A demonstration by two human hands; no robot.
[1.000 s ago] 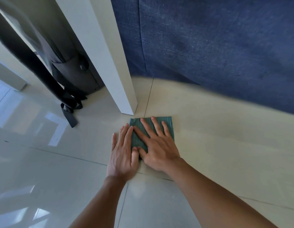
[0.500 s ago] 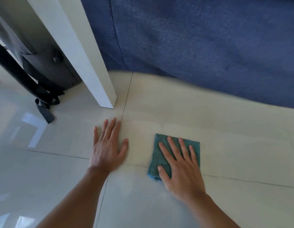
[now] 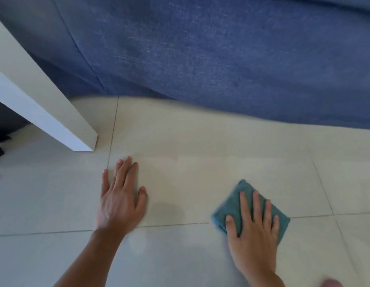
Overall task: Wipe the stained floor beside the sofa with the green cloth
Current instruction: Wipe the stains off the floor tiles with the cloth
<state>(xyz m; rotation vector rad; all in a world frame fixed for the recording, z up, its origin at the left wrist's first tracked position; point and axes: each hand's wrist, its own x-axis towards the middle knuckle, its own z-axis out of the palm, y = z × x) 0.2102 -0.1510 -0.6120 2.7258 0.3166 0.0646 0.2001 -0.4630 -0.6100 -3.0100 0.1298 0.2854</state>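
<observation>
The folded green cloth point(image 3: 235, 201) lies flat on the pale tiled floor point(image 3: 190, 162), at the lower right, in front of the blue sofa point(image 3: 221, 59). My right hand point(image 3: 254, 230) presses down on it with fingers spread, covering its near half. My left hand point(image 3: 119, 201) rests flat on the bare tile to the left, fingers apart, holding nothing. A faint darker patch point(image 3: 169, 210) shows on the tile between the two hands.
A white furniture leg point(image 3: 55, 123) stands on the floor at the left, close to the sofa's corner. A dark bag point(image 3: 1, 129) shows behind it at the left edge. Grout lines cross the tiles under both hands.
My right hand has slid the cloth to the right along the floor, away from the white leg. My left hand came off the cloth and now lies on the tile.
</observation>
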